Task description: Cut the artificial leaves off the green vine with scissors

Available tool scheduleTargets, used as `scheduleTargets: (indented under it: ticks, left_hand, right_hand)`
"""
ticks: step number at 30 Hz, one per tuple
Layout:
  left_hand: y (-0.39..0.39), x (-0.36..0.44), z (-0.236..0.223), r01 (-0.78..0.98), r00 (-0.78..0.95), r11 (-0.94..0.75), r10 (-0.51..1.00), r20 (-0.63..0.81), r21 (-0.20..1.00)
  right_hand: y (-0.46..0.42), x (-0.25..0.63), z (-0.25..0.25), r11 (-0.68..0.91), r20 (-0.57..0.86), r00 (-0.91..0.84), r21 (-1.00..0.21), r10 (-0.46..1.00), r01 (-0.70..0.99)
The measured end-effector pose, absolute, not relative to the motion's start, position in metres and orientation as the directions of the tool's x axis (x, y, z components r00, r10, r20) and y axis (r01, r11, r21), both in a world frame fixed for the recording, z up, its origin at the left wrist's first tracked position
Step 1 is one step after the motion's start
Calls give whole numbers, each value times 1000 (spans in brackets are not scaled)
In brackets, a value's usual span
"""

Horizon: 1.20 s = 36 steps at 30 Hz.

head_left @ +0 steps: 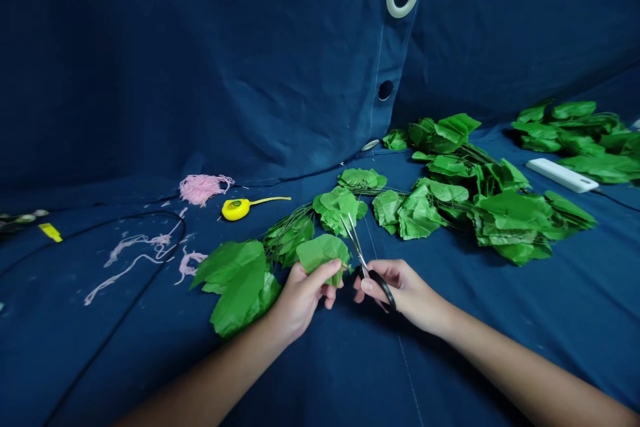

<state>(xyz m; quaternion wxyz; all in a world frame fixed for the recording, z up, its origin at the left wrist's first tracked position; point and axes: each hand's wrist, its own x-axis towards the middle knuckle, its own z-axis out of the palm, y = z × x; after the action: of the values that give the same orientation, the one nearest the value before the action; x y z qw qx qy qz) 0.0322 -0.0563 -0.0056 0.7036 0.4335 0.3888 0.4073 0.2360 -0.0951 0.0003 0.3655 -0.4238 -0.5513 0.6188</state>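
Observation:
My left hand (311, 290) pinches a green artificial leaf (320, 251) between thumb and fingers, at the middle of the view. Just right of it, my right hand (393, 285) grips scissors (361, 253) by their black handles. The blades point up and away, slightly parted, close to the held leaf but with no visible contact. Behind both hands lies a bunch of green leaves (337, 208) with thin stems. Larger leaves (240, 280) lie beside my left wrist, partly covered by the hand.
A yellow tape measure (235, 209) and a heap of pink yarn (203, 188) lie left of centre. Loose yarn strands (135, 253) and a black cable (131, 303) spread further left. More leaf bunches (515, 217) and a white device (562, 174) are on the right. Blue cloth (250, 80) hangs behind.

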Motion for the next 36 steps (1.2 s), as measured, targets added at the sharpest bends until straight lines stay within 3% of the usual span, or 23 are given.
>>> scheduleTargets:
  ticks: [6, 15, 23, 30, 36]
  left_hand:
    - [-58, 37, -2, -267, 301, 286, 932, -202, 920]
    - [-53, 30, -12, -221, 167, 168, 977, -133, 961]
    - [-44, 24, -11, -320, 309, 265, 937, -164, 910]
    - [-43, 23, -8, -195, 358, 204, 925, -124, 959]
    - [-42, 23, -11, -210, 318, 178, 942, -105, 961]
  right_hand:
    - [-96, 237, 4, -177, -207, -409, -978, 889, 110]
    - [-97, 235, 1, -203, -212, -410, -977, 887, 66]
    - [-91, 251, 8, -347, -326, -580, -935, 747, 79]
    - [-91, 245, -1, -229, -245, -453, -969, 857, 92]
    - [-91, 245, 0, -200, -244, -449, -969, 859, 145]
